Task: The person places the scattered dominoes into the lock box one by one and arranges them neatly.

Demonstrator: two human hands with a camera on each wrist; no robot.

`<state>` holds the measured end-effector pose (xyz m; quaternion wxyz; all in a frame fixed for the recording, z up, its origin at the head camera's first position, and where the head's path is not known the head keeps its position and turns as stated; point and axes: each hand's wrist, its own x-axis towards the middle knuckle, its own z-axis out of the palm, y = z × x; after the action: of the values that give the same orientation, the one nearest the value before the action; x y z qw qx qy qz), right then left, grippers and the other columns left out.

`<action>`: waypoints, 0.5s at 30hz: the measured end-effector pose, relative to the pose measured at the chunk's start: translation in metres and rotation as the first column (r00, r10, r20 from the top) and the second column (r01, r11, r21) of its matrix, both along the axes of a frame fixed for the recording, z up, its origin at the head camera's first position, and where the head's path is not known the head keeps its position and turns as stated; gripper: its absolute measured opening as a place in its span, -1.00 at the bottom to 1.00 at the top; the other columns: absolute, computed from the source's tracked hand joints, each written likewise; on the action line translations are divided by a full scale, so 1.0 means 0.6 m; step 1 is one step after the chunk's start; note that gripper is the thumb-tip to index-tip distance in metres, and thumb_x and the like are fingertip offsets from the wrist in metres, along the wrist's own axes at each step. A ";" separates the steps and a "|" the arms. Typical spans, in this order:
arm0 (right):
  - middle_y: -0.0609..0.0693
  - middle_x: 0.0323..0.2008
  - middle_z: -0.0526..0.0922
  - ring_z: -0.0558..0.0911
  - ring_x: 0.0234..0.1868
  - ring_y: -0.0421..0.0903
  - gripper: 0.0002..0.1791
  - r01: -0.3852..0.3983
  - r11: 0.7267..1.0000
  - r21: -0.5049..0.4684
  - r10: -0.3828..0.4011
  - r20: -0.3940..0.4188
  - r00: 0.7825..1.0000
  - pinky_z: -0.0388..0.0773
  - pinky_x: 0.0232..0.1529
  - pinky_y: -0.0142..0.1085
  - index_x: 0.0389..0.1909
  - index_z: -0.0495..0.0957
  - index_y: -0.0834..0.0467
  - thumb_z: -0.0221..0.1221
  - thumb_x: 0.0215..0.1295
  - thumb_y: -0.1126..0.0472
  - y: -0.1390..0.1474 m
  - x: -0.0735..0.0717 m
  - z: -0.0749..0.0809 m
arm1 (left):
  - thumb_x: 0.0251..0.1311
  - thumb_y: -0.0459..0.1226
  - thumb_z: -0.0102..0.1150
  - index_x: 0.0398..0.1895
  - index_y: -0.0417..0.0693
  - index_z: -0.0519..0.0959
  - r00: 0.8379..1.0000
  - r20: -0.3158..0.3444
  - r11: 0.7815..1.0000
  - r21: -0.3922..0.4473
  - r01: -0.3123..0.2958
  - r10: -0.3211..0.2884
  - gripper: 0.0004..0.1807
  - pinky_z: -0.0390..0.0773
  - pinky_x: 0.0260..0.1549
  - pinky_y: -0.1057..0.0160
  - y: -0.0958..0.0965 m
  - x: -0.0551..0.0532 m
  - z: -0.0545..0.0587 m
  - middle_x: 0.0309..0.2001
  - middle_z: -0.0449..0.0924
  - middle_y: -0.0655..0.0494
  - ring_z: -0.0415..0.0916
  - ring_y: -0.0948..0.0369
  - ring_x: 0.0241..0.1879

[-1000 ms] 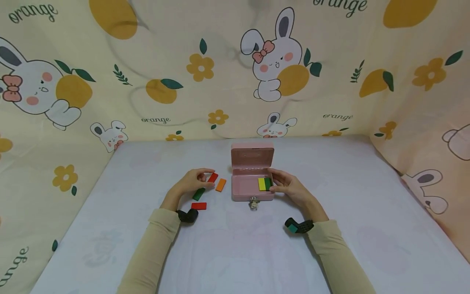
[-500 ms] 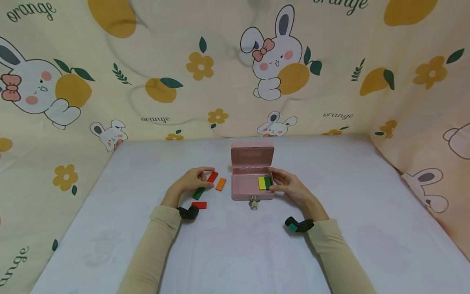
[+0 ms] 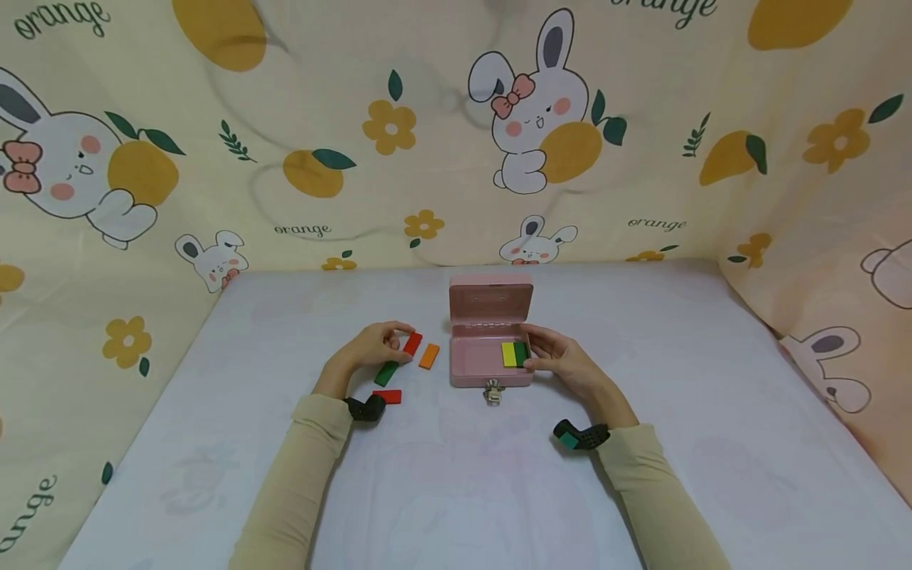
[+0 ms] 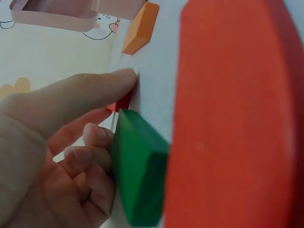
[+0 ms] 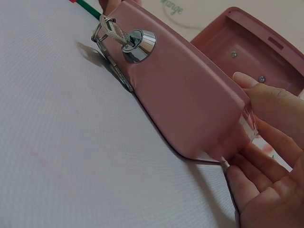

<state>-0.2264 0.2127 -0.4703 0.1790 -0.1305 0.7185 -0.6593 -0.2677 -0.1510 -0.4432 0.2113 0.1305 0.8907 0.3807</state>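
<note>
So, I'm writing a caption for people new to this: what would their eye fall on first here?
Probably the open pink box near the far edge of the white table, its lid raised, a yellow block and a green block inside on the right. Left of it are an orange block and, pinched by the left hand, a red block. Behind, a cream cloth is printed with rabbits and oranges.

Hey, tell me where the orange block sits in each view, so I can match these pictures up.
Head: just left of the picture's centre, the orange block lies on the white surface, between a red block and the pink box.
Left wrist: near the top edge, just left of centre.
Right wrist: not visible.
Shared landmark: the pink box, top left in the left wrist view, large at upper centre and right in the right wrist view.
</note>
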 end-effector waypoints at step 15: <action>0.26 0.52 -0.01 -0.04 0.55 0.17 -0.14 -0.006 1.000 -0.019 0.006 -0.007 1.000 0.26 0.26 -0.61 0.46 0.05 0.29 0.27 0.20 0.30 0.002 0.001 0.001 | 0.08 -0.24 0.36 0.20 -0.13 0.47 1.000 0.003 1.000 -0.006 -0.024 0.024 -0.43 0.27 -0.33 0.31 -0.002 0.000 -0.003 -0.48 0.33 0.17 0.28 0.23 -0.41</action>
<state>-0.2256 0.2138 -0.4696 0.1772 -0.1365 0.7126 -0.6650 -0.2679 -0.1522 -0.4450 0.2085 0.1185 0.8930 0.3808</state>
